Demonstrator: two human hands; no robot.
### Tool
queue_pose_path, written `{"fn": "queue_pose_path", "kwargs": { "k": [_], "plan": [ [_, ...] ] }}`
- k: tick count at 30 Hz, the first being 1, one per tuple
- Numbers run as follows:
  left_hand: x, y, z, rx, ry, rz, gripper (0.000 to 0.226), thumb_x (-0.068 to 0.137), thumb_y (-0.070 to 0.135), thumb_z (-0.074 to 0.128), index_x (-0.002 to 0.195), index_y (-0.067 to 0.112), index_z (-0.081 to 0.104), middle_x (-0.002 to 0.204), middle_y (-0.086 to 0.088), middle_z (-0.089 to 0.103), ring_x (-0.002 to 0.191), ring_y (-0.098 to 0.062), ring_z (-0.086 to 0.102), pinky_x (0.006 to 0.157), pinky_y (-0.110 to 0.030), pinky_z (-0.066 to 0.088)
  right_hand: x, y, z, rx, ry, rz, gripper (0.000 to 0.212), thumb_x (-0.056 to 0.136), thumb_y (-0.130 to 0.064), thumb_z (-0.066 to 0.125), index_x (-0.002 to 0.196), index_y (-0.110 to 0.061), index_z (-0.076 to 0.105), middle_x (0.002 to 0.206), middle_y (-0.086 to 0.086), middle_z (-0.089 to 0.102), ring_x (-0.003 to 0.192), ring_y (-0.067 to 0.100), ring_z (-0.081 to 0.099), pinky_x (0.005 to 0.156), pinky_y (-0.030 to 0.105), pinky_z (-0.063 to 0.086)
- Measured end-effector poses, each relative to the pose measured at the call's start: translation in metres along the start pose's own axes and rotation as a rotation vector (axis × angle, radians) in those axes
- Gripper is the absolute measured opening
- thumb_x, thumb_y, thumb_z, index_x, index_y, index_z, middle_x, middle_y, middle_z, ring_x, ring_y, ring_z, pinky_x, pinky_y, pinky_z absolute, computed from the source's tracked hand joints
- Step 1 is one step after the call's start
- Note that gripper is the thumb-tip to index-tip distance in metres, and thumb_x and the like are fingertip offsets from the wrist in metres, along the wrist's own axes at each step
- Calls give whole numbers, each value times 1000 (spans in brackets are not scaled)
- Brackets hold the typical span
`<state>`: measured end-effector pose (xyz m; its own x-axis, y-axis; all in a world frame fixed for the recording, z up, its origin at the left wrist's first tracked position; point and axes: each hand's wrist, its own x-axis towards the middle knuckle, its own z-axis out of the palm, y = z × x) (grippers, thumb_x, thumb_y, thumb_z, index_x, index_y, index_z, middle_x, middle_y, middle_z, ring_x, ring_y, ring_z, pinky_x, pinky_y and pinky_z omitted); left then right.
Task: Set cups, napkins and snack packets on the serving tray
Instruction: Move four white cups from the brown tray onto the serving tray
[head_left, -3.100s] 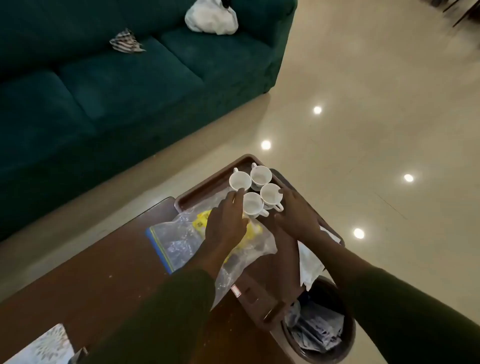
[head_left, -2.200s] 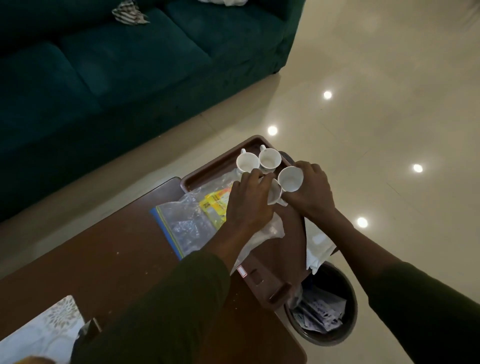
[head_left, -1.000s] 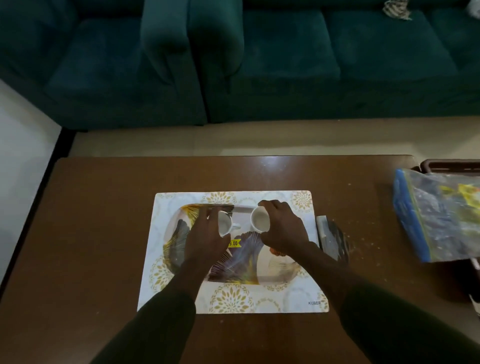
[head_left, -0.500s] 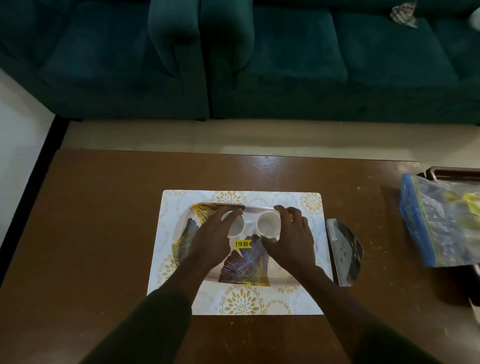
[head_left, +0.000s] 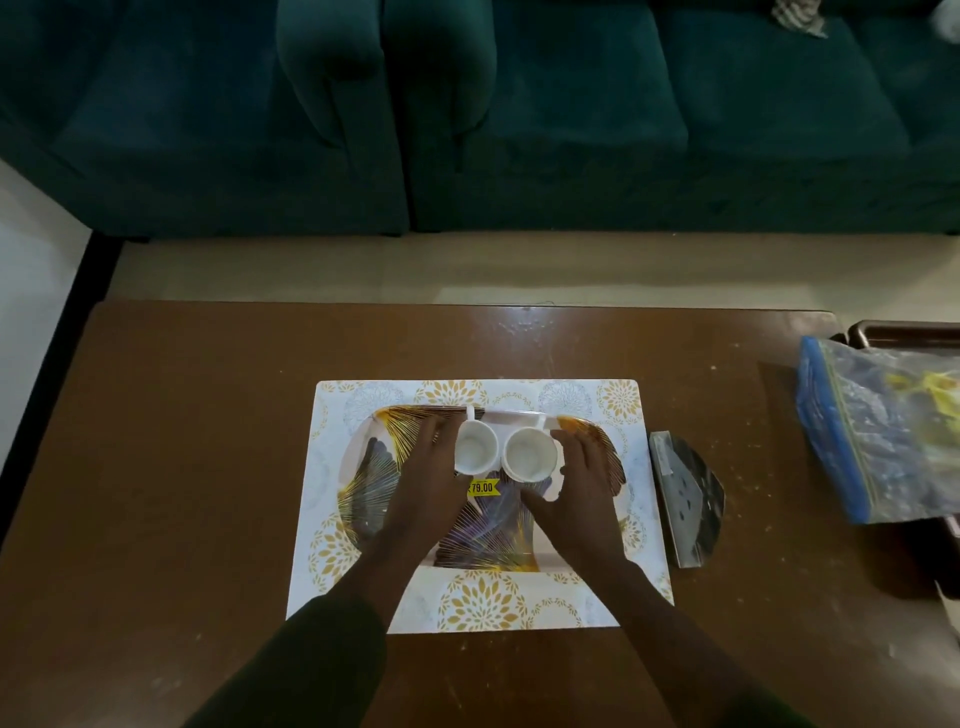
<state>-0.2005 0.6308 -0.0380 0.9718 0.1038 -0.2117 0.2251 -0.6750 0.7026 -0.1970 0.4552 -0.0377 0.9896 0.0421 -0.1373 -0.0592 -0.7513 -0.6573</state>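
Two white cups stand upright side by side at the back of the leaf-patterned serving tray, handles pointing away from me. My left hand curls around the left cup, fingers on its left side and thumb under its near edge. Likewise my right hand wraps the right cup from the right. A yellow price sticker shows on the tray between my thumbs. A clear zip bag holding yellow snack packets lies at the table's right end.
The tray sits on a white and gold placemat in the middle of a brown table. A shiny metal holder lies just right of the mat. A dark brown tray is under the bag. A teal sofa stands beyond the table.
Earlier I lifted two cups from the brown tray and turned to the patterned tray. Over the last second they came down onto it, side by side and upright.
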Motion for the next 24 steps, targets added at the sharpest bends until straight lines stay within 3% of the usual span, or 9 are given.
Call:
{"fn": "queue_pose_path", "kwargs": {
  "k": [4,6,18,24],
  "plan": [
    [3,0,5,-39,1,23,62,83,11,72,139,9,47,140,-10,48,128,-23,47,104,-33,43,1,-1,1,74,-8,21,56,76,-27,79,123,-9,54,121,10,61,110,23,56,92,48,51],
    [5,-1,5,-55,-9,20,67,78,14,78,138,10,48,139,-10,48,127,-22,47,99,-26,39,7,-3,0,64,-12,11,57,78,-24,77,128,-9,53,124,9,62,113,24,56,94,49,51],
    [18,-10,7,30,-9,12,74,78,4,76,143,14,44,139,-13,45,128,-26,46,95,-23,35,25,-5,-5,64,-49,-38,53,82,-14,72,132,-11,54,128,8,63,117,25,58,95,51,52],
    [20,-15,8,64,-33,13,88,75,16,80,149,22,32,143,-10,40,130,-25,44,91,-24,36,25,-11,-5,26,-85,10,80,73,-26,81,141,-11,42,137,8,56,126,26,51,107,47,40]
  ]
}}
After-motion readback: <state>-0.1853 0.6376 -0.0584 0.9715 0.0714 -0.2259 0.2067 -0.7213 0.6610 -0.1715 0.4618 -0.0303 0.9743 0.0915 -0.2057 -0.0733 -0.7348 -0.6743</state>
